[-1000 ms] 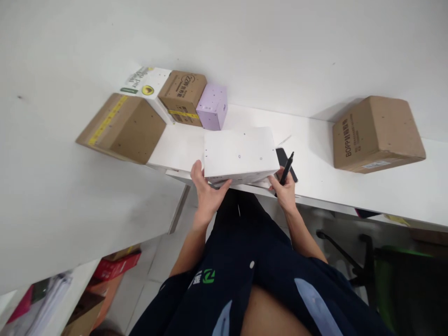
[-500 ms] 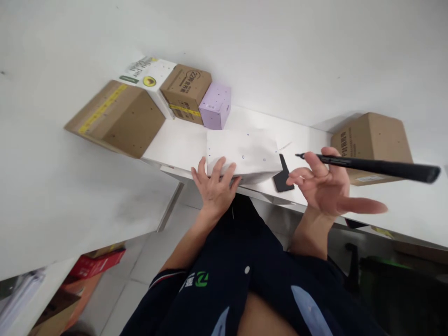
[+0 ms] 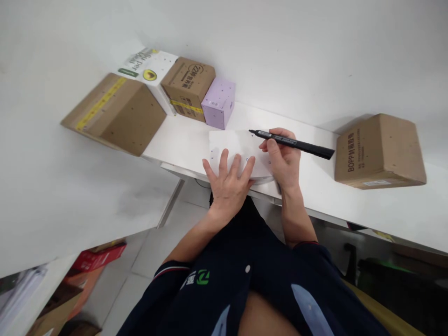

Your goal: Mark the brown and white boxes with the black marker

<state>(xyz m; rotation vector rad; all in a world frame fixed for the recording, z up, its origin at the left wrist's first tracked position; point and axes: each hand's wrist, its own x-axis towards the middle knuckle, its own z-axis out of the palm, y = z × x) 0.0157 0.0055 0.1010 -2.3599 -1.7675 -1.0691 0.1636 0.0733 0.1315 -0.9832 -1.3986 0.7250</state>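
Note:
A white box [image 3: 227,141] with a few small ink marks and circles on its top lies in front of me at the shelf's near edge. My left hand [image 3: 229,186] rests on its near side, fingers spread across the top. Between the fingers of my right hand [image 3: 285,161] is a black marker pen [image 3: 297,145], its dark tip pointing left above the box's far part. Whether the tip touches the box I cannot tell. My right hand hangs over the box's right end and hides part of it.
A purple box [image 3: 219,103], a brown carton [image 3: 189,88], a white avocado-print box [image 3: 150,70] and a larger brown carton [image 3: 119,114] stand at the back left of the white shelf [image 3: 317,196]. Another carton [image 3: 380,151] stands at the right. Many carry small dots.
My right hand has moved left from beside the box to over it, its fingers closing into a writing grip on the marker pen. My left hand has slid slightly right, further onto the top.

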